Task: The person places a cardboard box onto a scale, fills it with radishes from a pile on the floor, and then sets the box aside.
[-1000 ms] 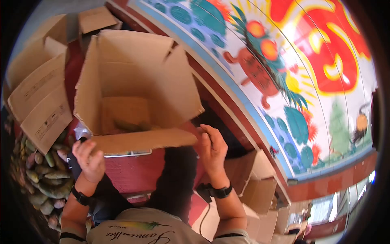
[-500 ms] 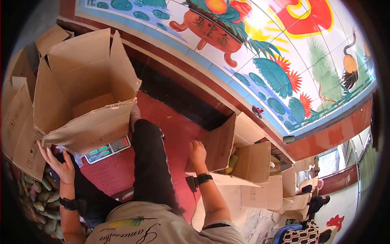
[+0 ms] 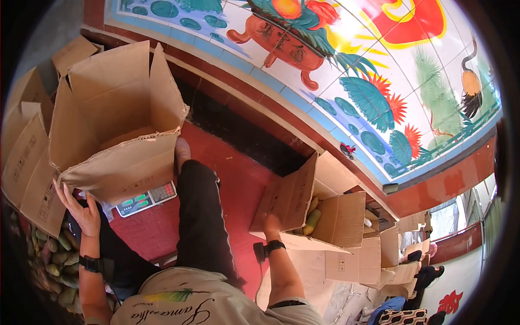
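A tall open cardboard box (image 3: 122, 162) stands at the left over a digital scale (image 3: 146, 199), whose lit green displays show below the box's front wall. My left hand (image 3: 84, 215) is at the box's near left corner, fingers stretched upward and fingertips against the cardboard. To the right is a second open cardboard box (image 3: 295, 195) with long green-yellow produce (image 3: 312, 221) inside. My right hand (image 3: 272, 223) is at the lower edge of that box's near flap, fingers curled against the cardboard and partly hidden.
Long green and brownish produce (image 3: 54, 260) lies piled at lower left beside folded cardboard (image 3: 32, 179). More cardboard boxes (image 3: 355, 262) line the right side. A painted tile wall (image 3: 260, 81) rises beyond the red floor (image 3: 227, 162). Another person's dark-clothed legs (image 3: 425, 276) show at far right.
My right hand has moved down and slightly right, onto the flap of the right-hand box. My left hand stays at the tall box's corner. The view has shifted slightly.
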The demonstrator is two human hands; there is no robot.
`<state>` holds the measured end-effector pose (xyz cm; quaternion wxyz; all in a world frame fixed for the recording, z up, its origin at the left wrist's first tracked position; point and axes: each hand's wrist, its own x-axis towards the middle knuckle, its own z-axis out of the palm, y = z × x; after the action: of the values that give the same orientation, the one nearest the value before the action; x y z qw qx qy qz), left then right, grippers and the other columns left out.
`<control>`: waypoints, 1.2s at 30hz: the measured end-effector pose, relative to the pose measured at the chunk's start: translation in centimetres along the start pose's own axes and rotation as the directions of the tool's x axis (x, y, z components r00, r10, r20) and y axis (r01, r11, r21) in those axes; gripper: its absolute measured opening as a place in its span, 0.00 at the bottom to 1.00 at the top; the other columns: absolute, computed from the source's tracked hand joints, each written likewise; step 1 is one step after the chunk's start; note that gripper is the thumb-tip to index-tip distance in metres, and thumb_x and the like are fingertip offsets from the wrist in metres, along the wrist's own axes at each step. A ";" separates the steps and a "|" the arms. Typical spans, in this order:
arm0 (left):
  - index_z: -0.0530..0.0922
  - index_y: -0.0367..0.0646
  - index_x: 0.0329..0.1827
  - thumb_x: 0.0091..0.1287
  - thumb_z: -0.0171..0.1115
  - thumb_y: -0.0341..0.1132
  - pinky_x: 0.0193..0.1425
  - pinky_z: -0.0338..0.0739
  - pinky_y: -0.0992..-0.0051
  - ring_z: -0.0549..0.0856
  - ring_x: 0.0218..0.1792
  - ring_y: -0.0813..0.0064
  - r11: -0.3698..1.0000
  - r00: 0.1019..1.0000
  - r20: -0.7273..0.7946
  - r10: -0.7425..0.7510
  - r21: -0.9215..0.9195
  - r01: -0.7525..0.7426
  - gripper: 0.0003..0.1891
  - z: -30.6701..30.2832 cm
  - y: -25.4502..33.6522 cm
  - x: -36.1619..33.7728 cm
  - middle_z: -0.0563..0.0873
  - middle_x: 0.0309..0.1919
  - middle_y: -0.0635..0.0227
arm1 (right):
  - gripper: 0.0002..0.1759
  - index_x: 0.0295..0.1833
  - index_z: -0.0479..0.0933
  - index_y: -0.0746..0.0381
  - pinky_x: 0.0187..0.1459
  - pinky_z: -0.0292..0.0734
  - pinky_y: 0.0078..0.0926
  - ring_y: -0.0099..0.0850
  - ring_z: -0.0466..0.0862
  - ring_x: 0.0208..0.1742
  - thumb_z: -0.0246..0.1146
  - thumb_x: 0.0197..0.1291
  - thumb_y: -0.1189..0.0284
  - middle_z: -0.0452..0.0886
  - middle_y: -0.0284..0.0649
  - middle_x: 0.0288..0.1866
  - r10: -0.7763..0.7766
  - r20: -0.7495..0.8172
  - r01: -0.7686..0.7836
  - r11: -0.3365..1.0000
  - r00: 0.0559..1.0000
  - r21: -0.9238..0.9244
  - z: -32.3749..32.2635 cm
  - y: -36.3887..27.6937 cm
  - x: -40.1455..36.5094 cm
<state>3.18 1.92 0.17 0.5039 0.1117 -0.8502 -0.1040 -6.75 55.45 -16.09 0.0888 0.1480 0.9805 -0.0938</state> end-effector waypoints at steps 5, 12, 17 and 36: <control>0.54 0.38 0.68 0.58 0.53 0.24 0.69 0.52 0.54 0.52 0.69 0.43 0.999 1.000 0.015 0.006 -0.053 -0.005 0.33 0.1 0.3 -0.1 0.49 0.69 0.44 | 0.20 0.39 0.80 0.63 0.41 0.76 0.46 0.50 0.81 0.39 0.54 0.60 0.57 0.81 0.54 0.36 -0.067 -0.051 0.066 0.998 0.996 -0.007 -2.4 -3.5 -0.2; 0.54 0.38 0.68 0.57 0.52 0.23 0.70 0.50 0.53 0.52 0.69 0.42 0.998 1.000 0.029 -0.012 -0.055 0.014 0.33 -0.1 0.2 -0.1 0.49 0.69 0.43 | 0.16 0.44 0.75 0.65 0.46 0.74 0.44 0.50 0.77 0.48 0.60 0.55 0.65 0.76 0.53 0.46 -0.263 -0.312 0.307 0.946 0.913 0.101 -6.4 -9.6 2.4; 0.54 0.38 0.68 0.57 0.52 0.23 0.70 0.51 0.54 0.52 0.69 0.42 0.995 1.000 0.023 -0.015 -0.094 0.018 0.33 0.0 0.0 -0.2 0.49 0.69 0.44 | 0.26 0.54 0.70 0.66 0.57 0.65 0.45 0.48 0.71 0.59 0.60 0.57 0.60 0.72 0.53 0.57 -0.518 -0.596 0.592 0.801 0.614 -0.088 -10.9 -12.9 6.6; 0.51 0.43 0.69 0.57 0.51 0.21 0.69 0.53 0.53 0.53 0.68 0.40 0.993 0.999 0.042 -0.025 -0.113 0.029 0.35 -0.3 -0.2 -0.2 0.49 0.69 0.42 | 0.28 0.55 0.70 0.64 0.59 0.61 0.49 0.46 0.70 0.61 0.56 0.58 0.53 0.73 0.48 0.57 -0.620 -0.483 0.612 0.765 0.618 -0.198 -14.8 -18.6 8.2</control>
<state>3.50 1.78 0.10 0.4905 0.0921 -0.8514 -0.1614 -22.37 43.33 -0.47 -0.2172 -0.1779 0.9574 -0.0678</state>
